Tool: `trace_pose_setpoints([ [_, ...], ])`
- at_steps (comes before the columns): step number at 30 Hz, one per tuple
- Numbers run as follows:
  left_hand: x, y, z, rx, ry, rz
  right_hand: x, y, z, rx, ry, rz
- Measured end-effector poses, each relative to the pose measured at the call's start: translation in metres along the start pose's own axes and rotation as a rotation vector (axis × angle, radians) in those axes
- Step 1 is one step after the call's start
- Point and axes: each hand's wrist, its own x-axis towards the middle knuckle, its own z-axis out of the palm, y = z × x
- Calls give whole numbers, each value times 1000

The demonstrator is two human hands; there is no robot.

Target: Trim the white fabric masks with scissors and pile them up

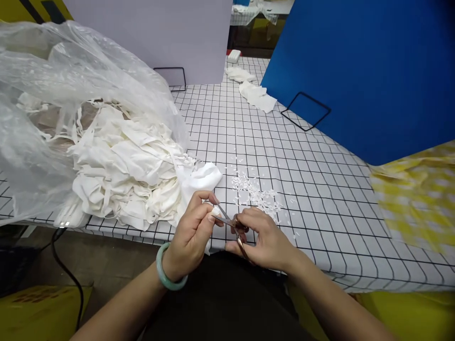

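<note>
My left hand (194, 232), with a green bangle at its wrist, pinches a piece of white fabric (204, 176) near the table's front edge. The fabric runs back toward a large heap of white cloth strips (124, 166). In my right hand (265, 237) is a pair of scissors (240, 234) with rose-coloured handles. Their blades are parted and point left, at the bit of fabric between my left fingertips. Small white snippets (252, 189) lie scattered on the table just beyond my hands.
A clear plastic bag (142, 61) surrounds the heap at left. Pale purple (152, 33) and blue (355, 71) boards stand behind the checked tablecloth (216, 113). White cloth pieces (258, 96) lie between them. A white power strip (71, 214) with a black cable sits front left; yellow checked cloth (415, 194) lies right.
</note>
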Motion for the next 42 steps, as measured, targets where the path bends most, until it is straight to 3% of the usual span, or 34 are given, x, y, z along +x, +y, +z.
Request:
trace_pose_setpoints([
  [21, 3, -6, 8, 60, -110, 97, -3, 5, 0, 31, 61, -36],
  [30, 27, -14, 37, 57, -305, 84, -38, 33, -2, 22, 151, 148],
  [34, 39, -23, 52, 66, -400, 85, -57, 43, 2, 239, 133, 417],
  [37, 43, -23, 56, 101, -390, 62, -66, 47, 3, 497, 178, 593],
  [39, 41, -15, 55, 137, -388, 65, -65, 47, 3, 603, 282, 576],
  [42, 31, 3, 48, 189, -506, 204, -54, 47, 7, 759, 331, 429],
])
